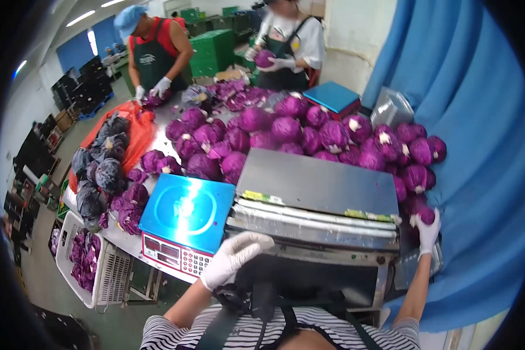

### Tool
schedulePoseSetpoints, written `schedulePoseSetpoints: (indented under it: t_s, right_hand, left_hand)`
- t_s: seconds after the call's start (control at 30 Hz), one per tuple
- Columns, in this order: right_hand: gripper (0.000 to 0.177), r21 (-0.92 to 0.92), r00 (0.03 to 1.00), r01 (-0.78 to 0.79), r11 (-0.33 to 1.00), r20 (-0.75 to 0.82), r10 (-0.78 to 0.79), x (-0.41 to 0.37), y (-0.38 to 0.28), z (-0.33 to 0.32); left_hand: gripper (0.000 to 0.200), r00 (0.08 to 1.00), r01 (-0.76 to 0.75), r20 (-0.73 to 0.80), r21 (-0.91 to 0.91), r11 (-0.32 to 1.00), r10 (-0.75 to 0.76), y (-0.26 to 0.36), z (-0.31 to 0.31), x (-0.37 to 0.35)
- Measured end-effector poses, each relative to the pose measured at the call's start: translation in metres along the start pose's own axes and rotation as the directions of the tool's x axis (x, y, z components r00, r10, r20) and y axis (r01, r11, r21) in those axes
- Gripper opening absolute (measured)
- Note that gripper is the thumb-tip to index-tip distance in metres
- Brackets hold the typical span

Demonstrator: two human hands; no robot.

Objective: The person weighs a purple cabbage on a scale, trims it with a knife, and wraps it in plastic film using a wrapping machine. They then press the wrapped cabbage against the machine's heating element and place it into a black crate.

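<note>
My right hand (429,235), in a white glove, grips a red cabbage (427,216) at the right end of the heap. My left hand (237,259), gloved too, has its fingers stretched out and holds nothing visible. It lies at the front left corner of a metal-topped wrapping machine (318,182), close to the keypad of a scale. That scale (184,210) has a shiny blue plate and a red front. Behind the machine, many purple red cabbages (286,129) are piled on the table.
Across the table, one person (157,49) handles cabbage leaves and another (289,44) holds a cabbage. Dark outer-leaf cabbages (108,154) lie on an orange bag (140,125). A white crate (114,274) stands low left. A second blue scale (331,96) and a blue curtain (478,146) are at right.
</note>
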State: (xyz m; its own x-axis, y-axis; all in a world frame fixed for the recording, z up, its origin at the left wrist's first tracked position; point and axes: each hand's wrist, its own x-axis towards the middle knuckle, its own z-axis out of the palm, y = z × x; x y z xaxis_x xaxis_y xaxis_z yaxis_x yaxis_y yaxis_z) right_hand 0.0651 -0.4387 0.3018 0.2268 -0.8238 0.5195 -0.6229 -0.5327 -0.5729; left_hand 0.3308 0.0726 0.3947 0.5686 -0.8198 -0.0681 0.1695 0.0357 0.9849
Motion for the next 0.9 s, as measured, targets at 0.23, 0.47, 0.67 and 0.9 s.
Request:
schedulePoseSetpoints:
  t_s: [0.23, 0.47, 0.67, 0.9]
  right_hand:
    - [0.072, 0.088, 0.893, 0.438, 0.895, -0.154, -0.422, -0.01, -0.191, -0.07]
    - [0.081, 0.191, 0.641, 0.72, 0.668, 0.185, -0.745, -0.054, -0.278, 0.025]
    - [0.083, 0.075, 0.439, 0.879, 0.472, 0.265, -0.859, -0.066, -0.305, 0.081]
    - [0.071, 0.296, 0.392, 0.811, 0.505, 0.365, -0.844, -0.075, -0.294, 0.057]
  left_hand:
    - [0.031, 1.0, 0.026, 0.013, 0.034, 0.999, -0.026, 0.001, 0.017, 0.014]
    - [0.027, 0.998, 0.035, 0.063, -0.052, 0.998, -0.031, -0.004, 0.018, 0.018]
    - [0.027, 1.0, 0.009, -0.017, -0.024, 1.0, -0.01, -0.018, -0.007, 0.01]
    - [0.026, 0.98, -0.069, -0.177, 0.147, 0.987, 0.095, -0.03, -0.027, 0.011]
